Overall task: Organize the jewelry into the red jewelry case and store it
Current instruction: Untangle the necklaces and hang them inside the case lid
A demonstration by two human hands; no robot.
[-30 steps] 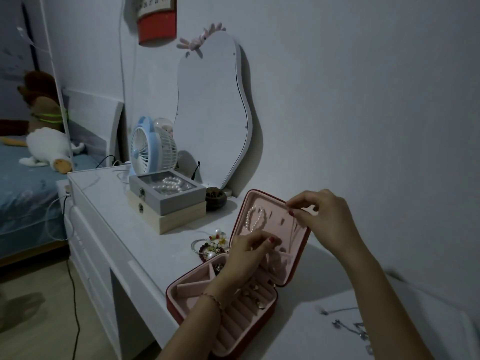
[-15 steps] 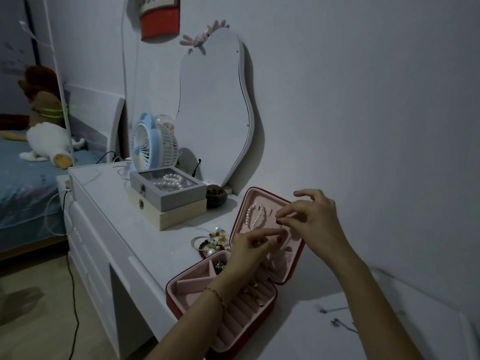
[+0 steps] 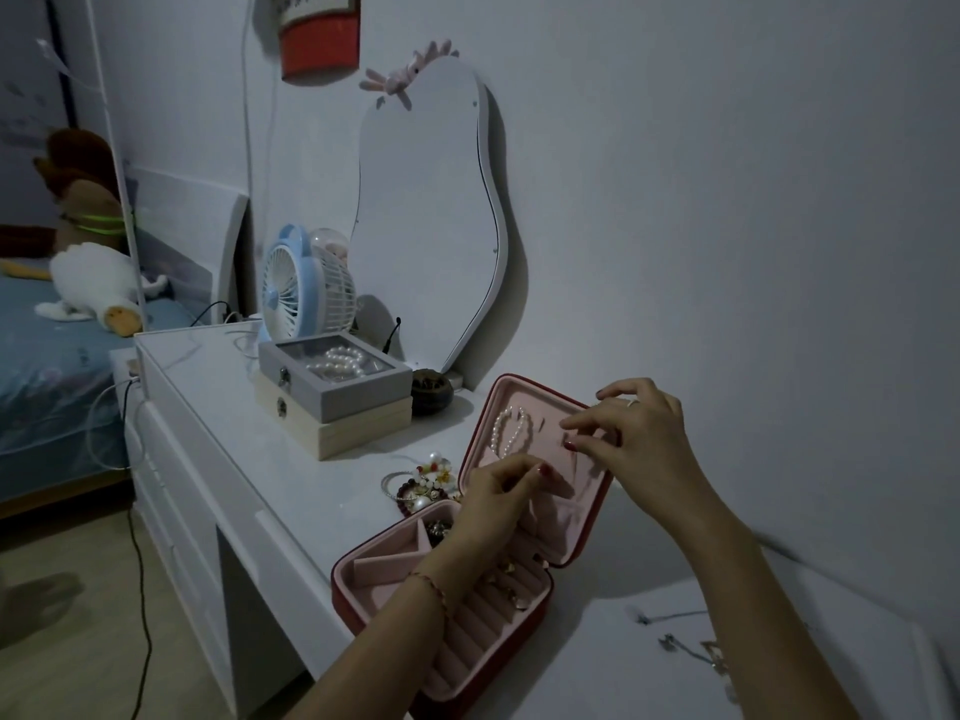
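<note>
On the tabletop [image 3: 234, 439] the open red case [image 3: 447, 605] looks stiff and light, best lifted by its base, while both grips, left hand [image 3: 501, 493] and right hand [image 3: 631, 439], pinch something too thin to make out at the lid [image 3: 582, 491], beside the pearl strand [image 3: 506, 431], which looks slippery and fragile.
</note>
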